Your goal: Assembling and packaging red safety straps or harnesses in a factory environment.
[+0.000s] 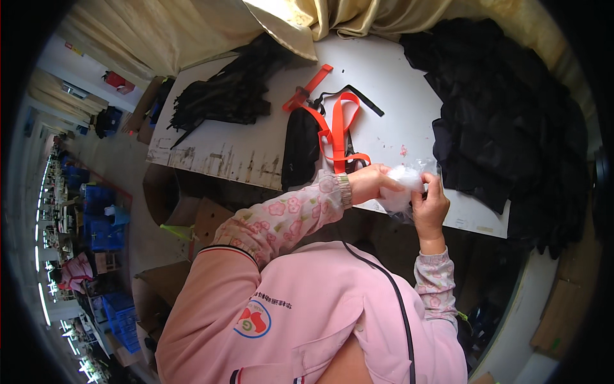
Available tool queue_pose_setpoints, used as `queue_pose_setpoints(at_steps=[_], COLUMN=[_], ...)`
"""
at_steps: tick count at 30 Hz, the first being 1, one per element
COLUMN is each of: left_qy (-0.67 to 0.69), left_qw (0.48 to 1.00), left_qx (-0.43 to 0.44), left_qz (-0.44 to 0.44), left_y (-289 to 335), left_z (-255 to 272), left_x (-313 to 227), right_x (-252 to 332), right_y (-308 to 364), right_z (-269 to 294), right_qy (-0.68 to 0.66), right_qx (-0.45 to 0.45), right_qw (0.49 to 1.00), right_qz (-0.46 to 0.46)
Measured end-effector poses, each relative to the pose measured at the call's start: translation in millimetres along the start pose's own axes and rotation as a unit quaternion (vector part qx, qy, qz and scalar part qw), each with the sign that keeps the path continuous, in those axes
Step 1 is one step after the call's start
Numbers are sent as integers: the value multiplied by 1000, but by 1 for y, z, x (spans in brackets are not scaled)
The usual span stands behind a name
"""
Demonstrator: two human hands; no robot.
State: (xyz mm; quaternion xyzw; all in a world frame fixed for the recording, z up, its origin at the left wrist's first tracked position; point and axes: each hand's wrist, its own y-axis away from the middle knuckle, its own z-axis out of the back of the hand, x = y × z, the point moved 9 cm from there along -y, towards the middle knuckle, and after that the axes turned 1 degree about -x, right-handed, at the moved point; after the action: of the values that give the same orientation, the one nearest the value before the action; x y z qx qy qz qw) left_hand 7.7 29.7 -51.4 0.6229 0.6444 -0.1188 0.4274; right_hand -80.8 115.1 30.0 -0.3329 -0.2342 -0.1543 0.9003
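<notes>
pink shirt [313, 294] fills the foreground. beyond it, a crumpled clear bag [403, 174] is held at the edge of a white table [396, 96]: the left hand [371, 184] grips its left side, the right hand [432, 208] pinches its right. orange straps [338, 134] lie farther back, a black heap [505, 128] rightward.

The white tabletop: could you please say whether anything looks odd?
Yes: dark, blotchy marks line its near-left edge, suggesting wear or staining; small reddish specks, perhaps debris, lie beyond the translucent plastic bag.
</notes>
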Motion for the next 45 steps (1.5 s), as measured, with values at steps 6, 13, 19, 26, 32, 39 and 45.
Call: queue_pose_setpoints(at_steps=[6, 13, 19, 26, 32, 39, 45], left_qy=[-258, -203, -256, -316, 5, -77, -26], left_qw=[957, 978, 964, 944, 985, 984, 969], left_qx=[117, -40, -33, -86, -169, -143, -214], left_qz=[68, 15, -59, -27, 32, -74, -117], left_y=[13, 1, -9, -13, -15, 40, 125], left_z=[-37, -24, -20, -10, 33, 74, 141], left_x=[18, 16, 15, 39, 44, -18, -10], right_x=[-24, -40, -9, 17, 14, -99, -167], right_y=[7, 10, 30, 30, 49, 128, 285], right_z=[-6, 5, 4, 19, 41, 74, 2], right_qy=[-139, -230, -221, 21, -116, -238, -320], right_qx=[54, 83, 128, 88, 30, 33, 34], right_qw=[979, 944, 951, 994, 990, 886, 729], right_qz=[-136, -223, -174, -54, -72, -396, -604])
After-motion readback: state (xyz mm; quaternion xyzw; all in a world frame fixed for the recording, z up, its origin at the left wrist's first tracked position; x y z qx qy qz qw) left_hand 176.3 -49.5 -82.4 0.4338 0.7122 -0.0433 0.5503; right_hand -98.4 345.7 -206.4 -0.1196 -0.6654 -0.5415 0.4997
